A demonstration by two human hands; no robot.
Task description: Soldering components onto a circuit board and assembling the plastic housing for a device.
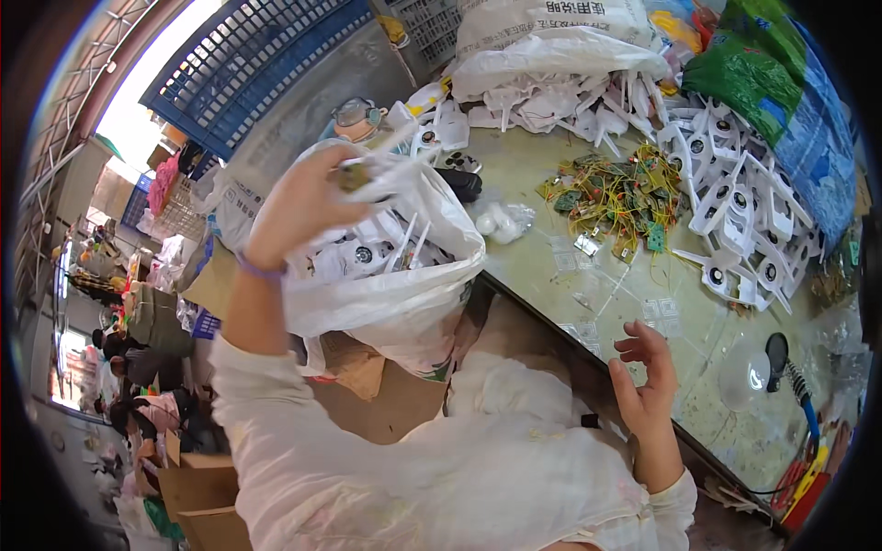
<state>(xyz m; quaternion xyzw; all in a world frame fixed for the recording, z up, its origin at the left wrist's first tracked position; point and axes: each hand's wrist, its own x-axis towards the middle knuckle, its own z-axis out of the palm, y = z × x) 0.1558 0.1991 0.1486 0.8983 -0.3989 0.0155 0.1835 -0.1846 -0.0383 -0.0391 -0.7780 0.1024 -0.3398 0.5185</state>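
Observation:
My left hand [308,204] is raised over a white woven sack [432,285], its fingers closed on a white plastic casing [390,179] that is smeared by motion. Inside the sack lie more white casings [363,255] with dark round parts. My right hand [649,381] hovers by the table's near edge, empty, its fingers apart and slightly curled. Beyond it on the table [588,289] sits a tangled heap of small green circuit boards [625,197] with yellow and red wires. A pile of white plastic casings [735,207] spreads to the right of the boards.
At the back a bulging white sack [560,55] spills white parts. Green and blue bags [813,119] stand at the far right. A tool with a coiled spring and blue handle [808,413] lies near a clear dome [746,372]. Cardboard boxes [202,496] stand lower left.

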